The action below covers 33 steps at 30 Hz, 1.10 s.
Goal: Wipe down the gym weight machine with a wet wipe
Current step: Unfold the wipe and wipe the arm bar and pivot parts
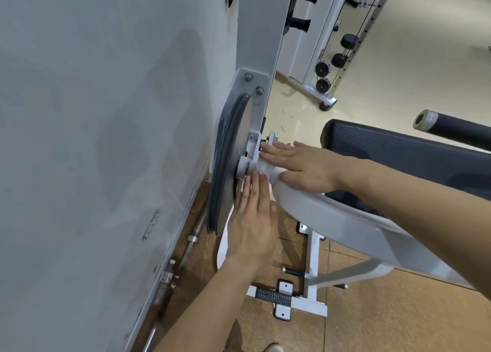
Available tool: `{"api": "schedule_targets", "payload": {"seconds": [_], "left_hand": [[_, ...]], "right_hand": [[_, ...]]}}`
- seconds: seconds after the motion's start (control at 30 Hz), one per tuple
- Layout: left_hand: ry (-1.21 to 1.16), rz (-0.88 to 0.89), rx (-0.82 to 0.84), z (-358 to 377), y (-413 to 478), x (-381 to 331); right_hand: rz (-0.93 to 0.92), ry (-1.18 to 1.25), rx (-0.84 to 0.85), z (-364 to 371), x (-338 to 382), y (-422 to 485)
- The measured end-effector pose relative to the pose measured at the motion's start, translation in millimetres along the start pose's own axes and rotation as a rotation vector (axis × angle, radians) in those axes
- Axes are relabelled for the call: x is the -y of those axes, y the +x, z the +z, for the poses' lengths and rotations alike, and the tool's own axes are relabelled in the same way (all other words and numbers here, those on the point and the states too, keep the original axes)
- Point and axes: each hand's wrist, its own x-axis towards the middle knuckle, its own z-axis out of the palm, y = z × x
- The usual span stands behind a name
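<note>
White wet wipe [266, 168] is pressed onto the pivot hub of the weight machine [313, 213] by the right hand [303, 165], whose fingers are laid out straight. Just below, the left hand [252, 219] is held flat with nothing gripped, its fingertips by the hub beside the grey pulley wheel [225, 165]

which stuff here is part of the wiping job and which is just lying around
In the job: wet wipe under the right hand; left hand beside the grey wheel; white machine arm.
Lying about: bottle and bar by the wall; dumbbells behind.
</note>
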Motion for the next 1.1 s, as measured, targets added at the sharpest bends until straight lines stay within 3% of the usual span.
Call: {"api": "schedule_targets", "payload": {"seconds": [0.2,0.47,0.6,0.83,1.1], "left_hand": [[-0.013,0.024,0.014,0,30,-2],[0.040,-0.030,-0.005,30,-42,13],[-0.031,-0.017,-0.005,22,-37,11],[0.048,0.183,0.078,6,-41,37],[0.109,0.165,0.160,50,-55,71]], "right_hand": [[0.078,-0.142,-0.027,-4,3,4],[0.015,-0.388,0.111,12,48,-16],[0.195,-0.636,-0.046,56,87,-18],[0.430,-0.657,-0.341,123,125,0],[0.403,-0.778,-0.340,154,114,-11]]}}
